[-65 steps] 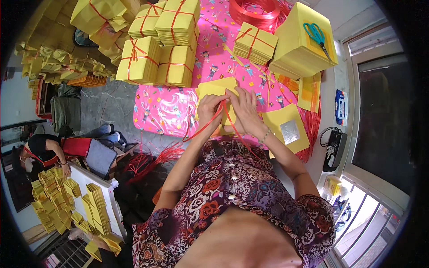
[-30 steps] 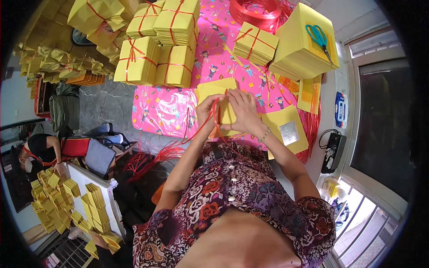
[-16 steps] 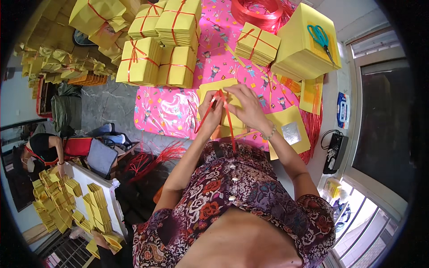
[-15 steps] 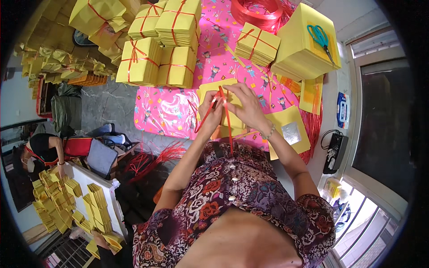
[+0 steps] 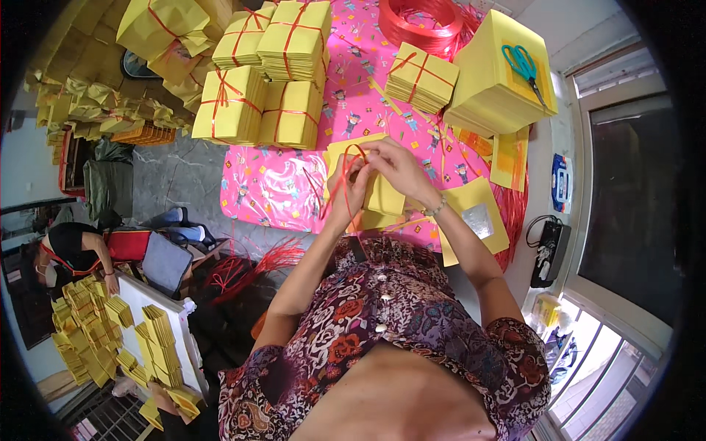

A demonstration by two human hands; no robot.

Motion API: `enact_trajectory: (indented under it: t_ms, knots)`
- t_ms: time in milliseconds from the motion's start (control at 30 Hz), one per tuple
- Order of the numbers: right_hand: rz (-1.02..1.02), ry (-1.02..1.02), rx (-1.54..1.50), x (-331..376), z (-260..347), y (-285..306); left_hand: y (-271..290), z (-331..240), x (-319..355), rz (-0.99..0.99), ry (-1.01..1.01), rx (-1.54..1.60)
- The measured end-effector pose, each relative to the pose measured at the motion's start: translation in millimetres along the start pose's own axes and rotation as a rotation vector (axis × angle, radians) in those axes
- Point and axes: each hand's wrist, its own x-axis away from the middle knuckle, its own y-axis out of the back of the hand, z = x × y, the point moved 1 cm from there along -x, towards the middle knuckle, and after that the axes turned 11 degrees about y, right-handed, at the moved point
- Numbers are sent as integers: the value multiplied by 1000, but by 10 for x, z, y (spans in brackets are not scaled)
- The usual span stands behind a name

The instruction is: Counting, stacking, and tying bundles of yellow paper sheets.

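Over a stack of yellow paper (image 5: 385,200) at the table's near edge, my two hands work close together. My left hand (image 5: 353,185) is closed, pinching a red plastic ribbon (image 5: 346,167) near the stack's upper left. The ribbon stands up in a thin loop, with a tail hanging toward my lap. Fingers of my right hand (image 5: 397,166) pinch the same ribbon at the loop's right side. Whether a knot lies under my fingertips is hidden. To the right lies a yellow sheet (image 5: 471,209) with a silver square.
Tied yellow paper bundles (image 5: 293,110) stand far left on the pink tablecloth (image 5: 276,184). A red ribbon coil (image 5: 419,29), a tall paper stack (image 5: 485,81) and teal scissors (image 5: 523,67) are far right. At left, a person (image 5: 77,250) handles yellow paper on a white table (image 5: 190,345).
The ribbon has shifted from two strands rising to a point into a rounded loop at my left fingers. My right hand has moved slightly, its fingers now drawn in closer to the left.
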Motion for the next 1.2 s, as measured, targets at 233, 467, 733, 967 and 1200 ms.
enact_trajectory:
  t_ms: [233, 467, 733, 967, 1200]
  knots:
    - [-86, -113, -190, 7, -53, -86, -28, 17, 6, 48, 24, 159]
    - [29, 274, 368, 121, 202, 6, -9, -87, 10, -57, -128, -49]
    - [40, -95, 24, 15, -113, 27, -15, 19, -33, 76, -21, 49]
    - [190, -480, -413, -155, -136, -4, 25, 16, -30, 67, -2, 53]
    - [-188, -84, 221, -2, -310, -231, 167, -195, 58, 51, -239, -287]
